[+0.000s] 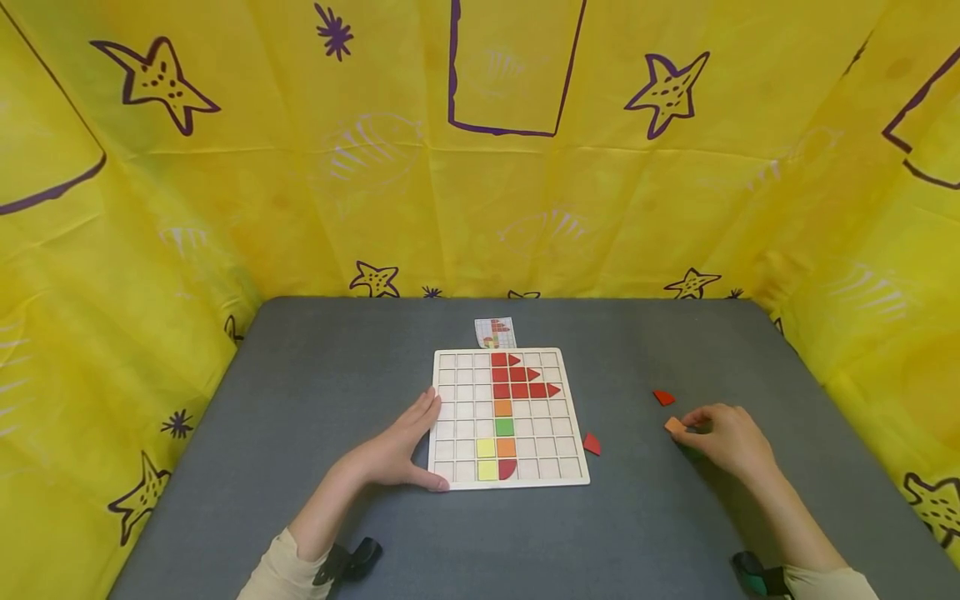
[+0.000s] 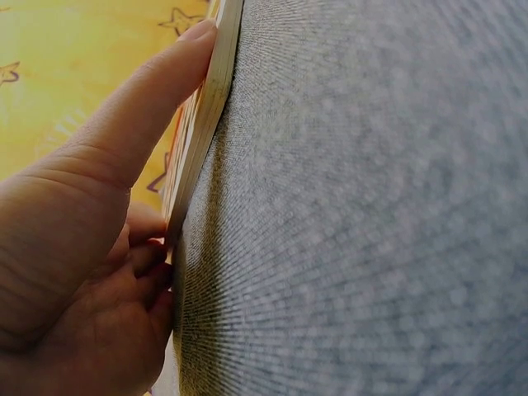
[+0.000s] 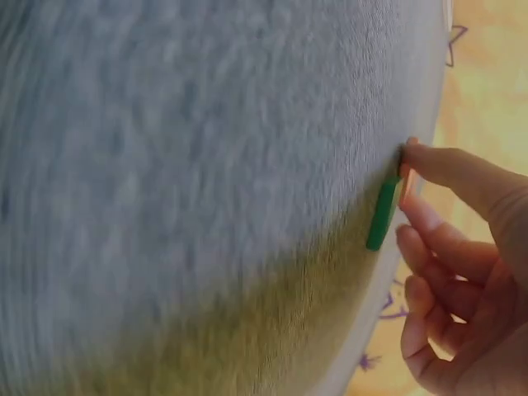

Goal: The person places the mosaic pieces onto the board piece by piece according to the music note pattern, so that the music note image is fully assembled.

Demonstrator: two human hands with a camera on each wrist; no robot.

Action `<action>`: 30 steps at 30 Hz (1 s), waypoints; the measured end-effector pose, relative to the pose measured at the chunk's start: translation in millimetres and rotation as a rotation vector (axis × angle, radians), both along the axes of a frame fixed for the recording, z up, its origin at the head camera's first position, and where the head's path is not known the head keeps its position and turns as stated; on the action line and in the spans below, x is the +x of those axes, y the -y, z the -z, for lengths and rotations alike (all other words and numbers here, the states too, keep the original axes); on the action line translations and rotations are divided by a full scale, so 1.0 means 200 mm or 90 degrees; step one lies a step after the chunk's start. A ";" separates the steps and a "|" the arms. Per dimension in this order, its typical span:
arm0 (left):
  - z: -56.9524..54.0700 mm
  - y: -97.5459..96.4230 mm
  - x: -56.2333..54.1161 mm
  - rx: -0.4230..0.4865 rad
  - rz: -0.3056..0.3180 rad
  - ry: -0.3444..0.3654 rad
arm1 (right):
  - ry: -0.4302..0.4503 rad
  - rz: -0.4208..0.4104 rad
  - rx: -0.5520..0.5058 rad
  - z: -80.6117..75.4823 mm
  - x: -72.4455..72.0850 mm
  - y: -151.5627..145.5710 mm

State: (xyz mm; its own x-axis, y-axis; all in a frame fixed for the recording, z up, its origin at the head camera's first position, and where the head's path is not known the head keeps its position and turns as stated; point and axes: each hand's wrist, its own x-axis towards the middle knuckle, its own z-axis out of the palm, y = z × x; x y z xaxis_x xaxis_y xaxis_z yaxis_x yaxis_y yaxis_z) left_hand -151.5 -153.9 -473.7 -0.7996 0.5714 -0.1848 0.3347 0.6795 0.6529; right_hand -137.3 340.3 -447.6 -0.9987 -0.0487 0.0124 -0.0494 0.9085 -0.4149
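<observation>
My left hand rests at the left side of a pale wooden grid board, with its fingertips at the left edge and the thumb extended onto the near left corner. Right of the board, my right hand pinches an orange square tile between thumb and fingers, low over the table. Below that hand lies a green tile, mostly hidden in the head view. On the board, red squares and pointed tiles form three rows. Orange, green, yellow and rounded red tiles continue downward.
A small pattern card lies behind the board on the dark grey table. One loose red quarter-round tile is by the board's right edge; another red tile lies just beyond the right hand. Yellow patterned cloth surrounds the table.
</observation>
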 end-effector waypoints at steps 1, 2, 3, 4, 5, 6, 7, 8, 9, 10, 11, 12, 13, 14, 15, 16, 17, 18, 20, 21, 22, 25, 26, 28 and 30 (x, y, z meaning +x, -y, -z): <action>0.00 0.00 0.00 0.000 -0.001 0.000 | -0.008 -0.004 -0.006 0.00 0.00 0.01; 0.00 0.00 0.00 0.000 -0.002 -0.001 | -0.016 -0.009 -0.015 0.01 -0.01 0.03; 0.00 0.00 0.00 0.000 -0.002 -0.002 | -0.023 -0.015 -0.026 0.01 -0.01 0.05; 0.00 0.00 0.00 0.001 -0.003 -0.002 | -0.034 -0.022 -0.039 0.02 -0.01 0.07; 0.00 0.00 0.00 0.001 -0.004 -0.002 | -0.046 -0.030 -0.049 0.02 -0.02 0.09; 0.00 0.00 0.00 0.001 -0.005 -0.002 | -0.055 -0.039 -0.059 0.03 -0.03 0.12; 0.00 0.00 0.00 0.001 -0.005 -0.002 | -0.061 -0.044 -0.069 0.03 -0.03 0.15; 0.00 0.00 0.00 0.000 -0.005 -0.002 | -0.065 -0.049 -0.078 0.03 -0.04 0.18; 0.00 0.00 0.00 0.001 -0.004 -0.003 | -0.069 -0.053 -0.087 0.04 -0.05 0.22; 0.00 0.00 0.00 0.001 -0.003 -0.003 | -0.070 -0.055 -0.096 0.04 -0.06 0.25; 0.00 0.00 0.00 0.002 -0.002 -0.004 | -0.069 -0.058 -0.107 0.04 -0.06 0.29; 0.00 0.00 0.00 0.002 0.001 -0.006 | -0.065 -0.060 -0.118 0.04 -0.07 0.33; 0.00 0.00 0.00 0.003 0.003 -0.007 | -0.058 -0.063 -0.131 0.04 -0.07 0.36; 0.00 0.01 0.00 0.003 0.005 -0.008 | -0.050 -0.066 -0.145 0.04 -0.07 0.40; 0.00 0.01 0.00 0.003 0.007 -0.009 | -0.041 -0.069 -0.159 0.04 -0.07 0.44; 0.00 0.01 0.00 0.002 0.008 -0.009 | -0.032 -0.073 -0.171 0.04 -0.07 0.48; 0.00 0.01 0.00 0.001 0.008 -0.009 | -0.021 -0.079 -0.183 0.04 -0.07 0.52; 0.00 0.01 0.00 0.001 0.008 -0.009 | -0.011 -0.084 -0.192 0.04 -0.07 0.55; 0.00 0.01 0.00 -0.001 0.006 -0.007 | 0.004 -0.102 -0.209 0.03 -0.08 0.63; 0.00 0.01 0.00 -0.002 0.005 -0.007 | 0.010 -0.113 -0.215 0.02 -0.08 0.67; 0.00 0.01 0.00 -0.003 0.005 -0.006 | 0.015 -0.126 -0.221 0.02 -0.08 0.71; 0.00 0.01 0.00 -0.004 0.006 -0.005 | 0.019 -0.170 -0.231 0.01 -0.09 0.82; 0.00 0.01 0.00 -0.004 0.006 -0.005 | 0.019 -0.187 -0.233 0.01 -0.09 0.86; 0.00 0.01 0.00 -0.004 0.007 -0.004 | 0.016 -0.223 -0.230 0.01 -0.10 0.93; 0.00 0.01 0.00 -0.004 0.007 -0.002 | 0.008 -0.267 -0.219 0.02 -0.11 0.99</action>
